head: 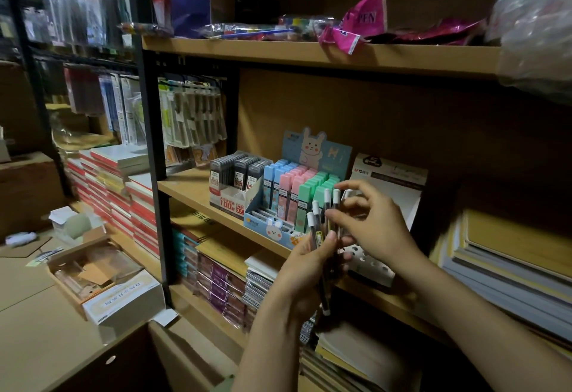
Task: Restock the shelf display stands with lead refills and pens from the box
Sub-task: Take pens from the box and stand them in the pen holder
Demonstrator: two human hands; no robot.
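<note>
Gripping a bunch of white-capped pens (pixel 322 230) upright, her left hand (pixel 305 271) is steadying them while her right hand (pixel 368 224) is pinching one near its cap, nearer the white holed stand (pixel 370 263) sitting just behind and right.

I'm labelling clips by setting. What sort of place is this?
Probably a stationery shop or its stockroom: lead refills in display stands, notebook stacks, and hanging packets on racks.
</note>
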